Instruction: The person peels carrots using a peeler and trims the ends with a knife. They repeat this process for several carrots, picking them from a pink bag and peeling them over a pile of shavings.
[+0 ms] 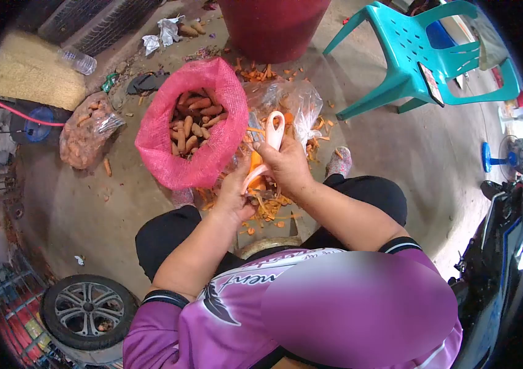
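My right hand (288,165) is wrapped round a white peeler (275,130), its looped handle end sticking up past my thumb. Close beside it, my left hand (232,189) is closed on a bright orange carrot (255,161), partly hidden by the fingers and the peeler. Orange peelings (269,209) lie in a heap on the floor beneath both hands, between my feet. Just left of my hands stands an open pink mesh sack (151,144) with several unpeeled, brownish carrots (189,130) inside. Behind my hands is a clear plastic bag (307,104).
A large red tub (274,27) stands ahead, with more peelings at its base. To the right is a green plastic chair (397,61) with a phone-like slab on it. A filled plastic bag (83,141) sits left; a wheel (89,312) lies lower left.
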The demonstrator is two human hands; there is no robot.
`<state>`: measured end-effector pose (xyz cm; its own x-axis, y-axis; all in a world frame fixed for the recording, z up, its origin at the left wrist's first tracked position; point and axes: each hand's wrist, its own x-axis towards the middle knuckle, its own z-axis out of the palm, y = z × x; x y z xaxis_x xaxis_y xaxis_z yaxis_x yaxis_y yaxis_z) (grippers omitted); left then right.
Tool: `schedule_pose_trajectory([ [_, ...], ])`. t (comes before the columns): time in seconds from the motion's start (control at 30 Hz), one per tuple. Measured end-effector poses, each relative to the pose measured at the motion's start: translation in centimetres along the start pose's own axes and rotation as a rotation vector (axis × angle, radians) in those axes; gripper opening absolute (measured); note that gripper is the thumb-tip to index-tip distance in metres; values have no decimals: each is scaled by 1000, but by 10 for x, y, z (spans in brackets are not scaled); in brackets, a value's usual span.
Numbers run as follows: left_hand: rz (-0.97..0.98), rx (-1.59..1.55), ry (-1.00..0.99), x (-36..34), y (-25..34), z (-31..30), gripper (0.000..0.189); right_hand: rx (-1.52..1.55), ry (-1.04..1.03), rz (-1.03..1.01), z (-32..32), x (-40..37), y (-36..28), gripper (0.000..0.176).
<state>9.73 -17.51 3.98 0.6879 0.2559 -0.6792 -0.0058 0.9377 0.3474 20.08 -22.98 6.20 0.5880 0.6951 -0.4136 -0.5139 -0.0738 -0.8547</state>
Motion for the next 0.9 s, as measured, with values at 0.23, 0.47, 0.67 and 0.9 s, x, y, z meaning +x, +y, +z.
schedule_pose_trajectory([
  [0.23, -122, 117, -211, -5, -8, -9, 38, 64, 344, -149, -46, 68, 11, 26],
  [0.47, -105, 59, -94, -1, 1, -9, 37, 38, 153, -135, -15, 34, -2, 20],
  [0.67, -36, 273, -190, -6, -1, -6, 38, 173, 290, -133, -32, 57, -10, 22],
  [0.9, 238, 671, -153, -6, -4, -1, 27, 67, 152, -48, -24, 39, -11, 20],
])
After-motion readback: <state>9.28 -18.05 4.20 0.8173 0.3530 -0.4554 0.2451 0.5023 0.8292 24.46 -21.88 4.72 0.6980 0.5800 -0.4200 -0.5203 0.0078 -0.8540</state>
